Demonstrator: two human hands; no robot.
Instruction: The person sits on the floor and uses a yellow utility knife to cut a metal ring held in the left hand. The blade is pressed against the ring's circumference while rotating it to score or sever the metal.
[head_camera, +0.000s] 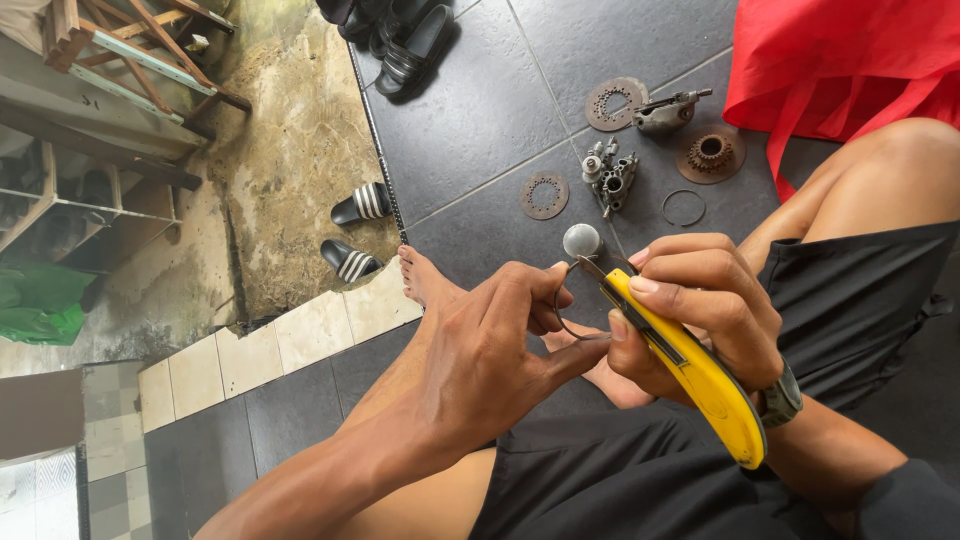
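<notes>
The right hand (700, 300) is closed tight around a yellow cutter knife (690, 370). Its blade points up and to the left. The left hand (495, 345) pinches a thin dark ring (566, 318) between thumb and fingers, and the knife tip touches this ring. So the ring sits just in front of the person's lap, above the bare feet. I think the scraping or cutting on the ring is in the middle, because the blade is on it right now. I cannot tell how much of the ring is cleaned.

A little farther, on the dark floor tiles (480, 110), lie more parts. There is a small round silver ball-shaped piece (581, 240), a thin wire ring (684, 207), a flat rusty disc with holes (545, 195), a grey metal part with small gears (610, 175), a rusty cog (711, 153), a bigger rusty disc (612, 103) and another grey metal piece (668, 112). They look taken apart and not put back.

A red cloth (840, 60) lies at the far right. Striped sandals (355, 232) rest on the rough ground at the left. I see no packages, labels or signs.
</notes>
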